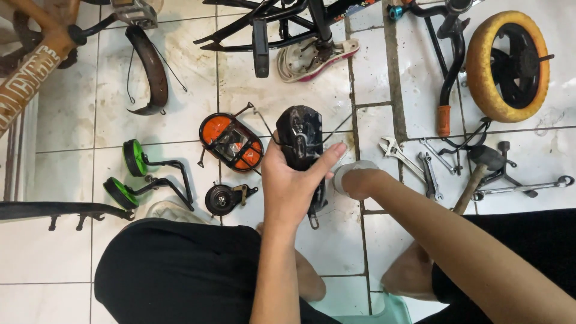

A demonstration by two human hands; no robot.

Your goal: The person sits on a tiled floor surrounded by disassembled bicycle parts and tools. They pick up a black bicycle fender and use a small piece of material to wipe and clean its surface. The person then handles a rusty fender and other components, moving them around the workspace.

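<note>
Two hands meet at the middle of the frame above a stained white tile floor (72,252). The left hand (291,186) is wrapped around a glossy black bicycle saddle (300,139), thumb stretched along its right edge, holding it upright with the nose pointing up. The right hand (355,182) is clenched around a grey roll of tape (348,171), just beside the saddle's right edge. Left of the saddle an orange-and-black reflector unit (231,143) lies close by, with a small black bell (220,198) below it and two green training wheels (129,174) further left. Right of the hands lie an adjustable wrench (396,153), spanners (431,171) and a hammer (480,168), packed closely. A yellow-tyred wheel (507,65) sits in the upper right, a dark mudguard (150,69) in the upper left. Bare tiles show at lower left and directly under the hands; elsewhere parts crowd in.
</note>
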